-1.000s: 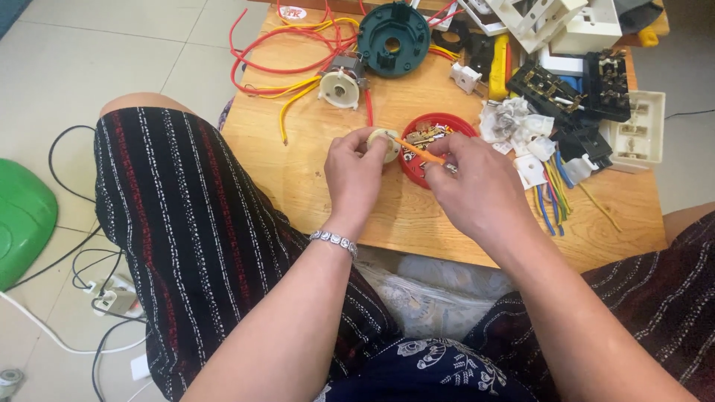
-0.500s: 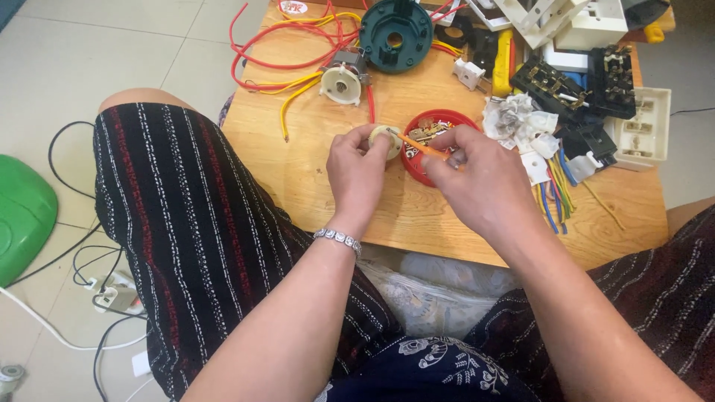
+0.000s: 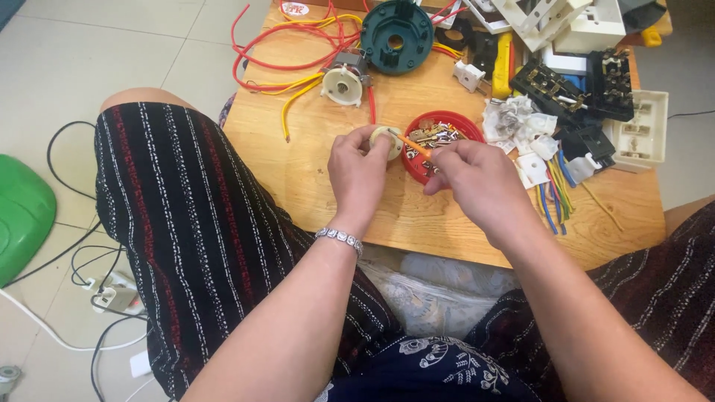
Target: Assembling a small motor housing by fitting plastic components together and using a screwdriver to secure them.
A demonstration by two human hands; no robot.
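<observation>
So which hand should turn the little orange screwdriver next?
The right hand. It already pinches the orange screwdriver, tip at the cream round part, while the left hand is busy gripping that part.

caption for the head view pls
Left hand holds a cream round part; right hand works an orange screwdriver into it.
</observation>
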